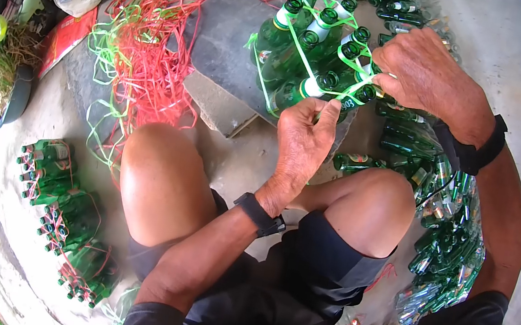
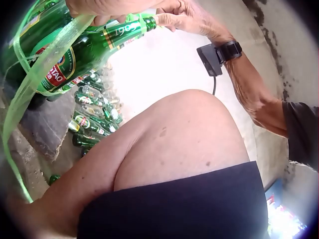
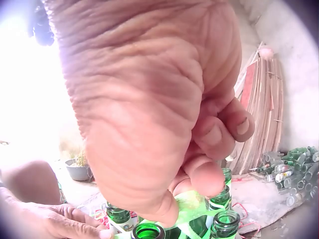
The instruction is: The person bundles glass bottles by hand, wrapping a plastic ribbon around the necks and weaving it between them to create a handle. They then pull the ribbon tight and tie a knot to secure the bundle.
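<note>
A cluster of green glass beer bottles [image 1: 273, 39] stands upright on a dark stone slab, with a green plastic ribbon [image 1: 302, 48] running around and across the necks. My right hand [image 1: 420, 72] pinches that ribbon at the right side of the cluster. In the right wrist view its thumb and forefinger meet on the ribbon [image 3: 192, 205] just over the bottle mouths. My left hand [image 1: 307, 129] is at the near side of the cluster, fingers curled on the ribbon beside the front necks. A wide length of ribbon [image 2: 42, 69] hangs by the labelled bottle in the left wrist view.
Red and green ribbon [image 1: 153, 62] lies heaped left of the slab [image 1: 220, 32]. Tied bottle bundles [image 1: 69, 213] stand at lower left. Many loose bottles [image 1: 409, 136] lie along the right. A potted plant [image 1: 9, 79] is at far left. My knees flank the work.
</note>
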The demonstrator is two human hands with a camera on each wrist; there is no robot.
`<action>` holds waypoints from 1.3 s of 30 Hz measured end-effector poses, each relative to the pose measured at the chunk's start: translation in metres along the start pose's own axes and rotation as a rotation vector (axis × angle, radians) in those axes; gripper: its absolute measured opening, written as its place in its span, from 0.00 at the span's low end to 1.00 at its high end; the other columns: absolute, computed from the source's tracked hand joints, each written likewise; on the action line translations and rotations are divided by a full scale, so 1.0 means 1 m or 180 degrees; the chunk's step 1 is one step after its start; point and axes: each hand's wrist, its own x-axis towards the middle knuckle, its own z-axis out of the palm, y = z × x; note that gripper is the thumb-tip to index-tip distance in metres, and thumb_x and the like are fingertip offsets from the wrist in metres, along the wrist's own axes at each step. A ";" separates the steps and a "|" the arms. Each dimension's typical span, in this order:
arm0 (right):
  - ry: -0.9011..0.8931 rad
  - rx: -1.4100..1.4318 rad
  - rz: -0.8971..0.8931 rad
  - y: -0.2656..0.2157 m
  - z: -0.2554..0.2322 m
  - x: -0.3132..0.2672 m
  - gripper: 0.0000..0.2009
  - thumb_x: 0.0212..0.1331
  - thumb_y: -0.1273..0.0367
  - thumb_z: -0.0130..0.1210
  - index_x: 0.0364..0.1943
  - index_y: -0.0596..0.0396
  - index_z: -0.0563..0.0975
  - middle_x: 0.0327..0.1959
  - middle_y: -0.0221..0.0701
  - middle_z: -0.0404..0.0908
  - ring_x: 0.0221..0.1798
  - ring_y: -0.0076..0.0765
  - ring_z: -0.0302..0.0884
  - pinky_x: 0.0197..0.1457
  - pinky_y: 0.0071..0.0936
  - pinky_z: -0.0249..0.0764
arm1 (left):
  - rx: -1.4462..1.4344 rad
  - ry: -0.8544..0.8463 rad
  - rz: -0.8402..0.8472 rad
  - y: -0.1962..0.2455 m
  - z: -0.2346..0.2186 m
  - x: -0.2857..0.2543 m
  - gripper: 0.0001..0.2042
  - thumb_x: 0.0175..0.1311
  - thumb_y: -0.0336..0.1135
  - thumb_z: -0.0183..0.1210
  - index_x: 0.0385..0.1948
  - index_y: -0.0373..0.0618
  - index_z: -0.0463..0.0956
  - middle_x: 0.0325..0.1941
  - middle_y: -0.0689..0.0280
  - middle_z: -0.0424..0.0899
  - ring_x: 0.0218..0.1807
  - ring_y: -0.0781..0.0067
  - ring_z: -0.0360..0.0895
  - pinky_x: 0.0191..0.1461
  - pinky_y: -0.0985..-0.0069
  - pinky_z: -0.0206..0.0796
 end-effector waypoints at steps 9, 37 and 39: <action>-0.0518 0.0196 0.0524 0.018 -0.002 0.012 0.10 0.55 0.66 0.57 0.28 0.61 0.78 0.26 0.49 0.80 0.37 0.66 0.80 0.42 0.58 0.72 | -0.0076 -0.0132 -0.0204 0.011 -0.002 0.000 0.13 0.75 0.35 0.64 0.33 0.32 0.84 0.20 0.76 0.74 0.24 0.88 0.64 0.25 0.79 0.57; 0.0489 0.1743 0.0301 0.030 0.047 0.047 0.07 0.59 0.72 0.54 0.35 0.62 0.81 0.30 0.50 0.82 0.36 0.61 0.82 0.42 0.52 0.75 | -0.0262 -0.0148 -0.0067 0.008 0.003 0.000 0.13 0.77 0.33 0.60 0.30 0.35 0.79 0.22 0.78 0.71 0.26 0.89 0.62 0.27 0.80 0.57; 0.0298 0.1759 0.0245 0.037 0.047 0.052 0.08 0.60 0.71 0.54 0.35 0.63 0.80 0.28 0.49 0.80 0.34 0.58 0.80 0.41 0.50 0.75 | -0.0245 -0.0157 -0.0050 0.008 0.003 0.000 0.13 0.77 0.33 0.60 0.29 0.35 0.79 0.22 0.78 0.71 0.26 0.88 0.62 0.27 0.80 0.57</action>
